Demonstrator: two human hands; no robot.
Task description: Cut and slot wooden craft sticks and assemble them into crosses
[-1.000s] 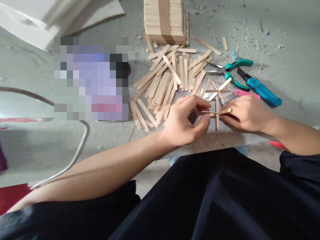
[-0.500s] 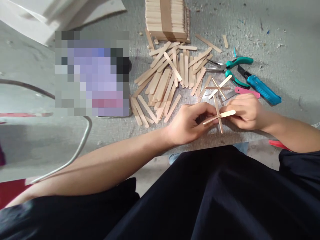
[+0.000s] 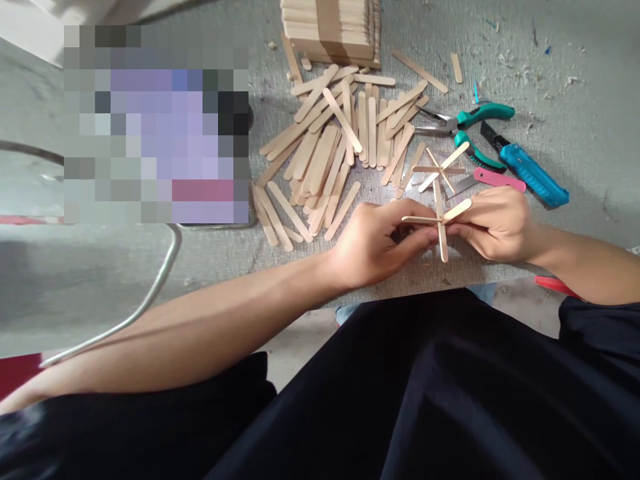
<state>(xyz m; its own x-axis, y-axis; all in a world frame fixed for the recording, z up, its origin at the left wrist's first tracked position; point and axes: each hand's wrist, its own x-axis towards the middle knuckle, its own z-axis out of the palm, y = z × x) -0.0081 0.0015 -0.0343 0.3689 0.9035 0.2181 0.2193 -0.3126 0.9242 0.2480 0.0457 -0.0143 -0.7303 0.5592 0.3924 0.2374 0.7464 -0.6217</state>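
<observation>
Between my two hands, near the table's front edge, are crossed wooden craft sticks [image 3: 442, 240] that meet at a middle joint. My left hand [image 3: 373, 243] grips this joined piece from the left, thumb and fingers closed near the joint. From the right, my right hand [image 3: 503, 223] pinches it with curled fingers. The exact fingertip contact is partly hidden by the sticks. Just beyond, a second star of crossed craft sticks [image 3: 453, 160] rests on the table.
Loose craft sticks [image 3: 325, 160] lie in a heap left of centre, with a banded stack of sticks [image 3: 300, 30] behind. Green-handled pliers [image 3: 485, 115], a blue utility knife [image 3: 535, 173] and a pink-handled blade [image 3: 500, 179] lie at right. A pale cable [image 3: 160, 280] curves at left.
The held crossed sticks have turned slightly: the left-pointing arm is now nearly level and the right one slants up more. Both hands keep their hold. The view has shifted a little.
</observation>
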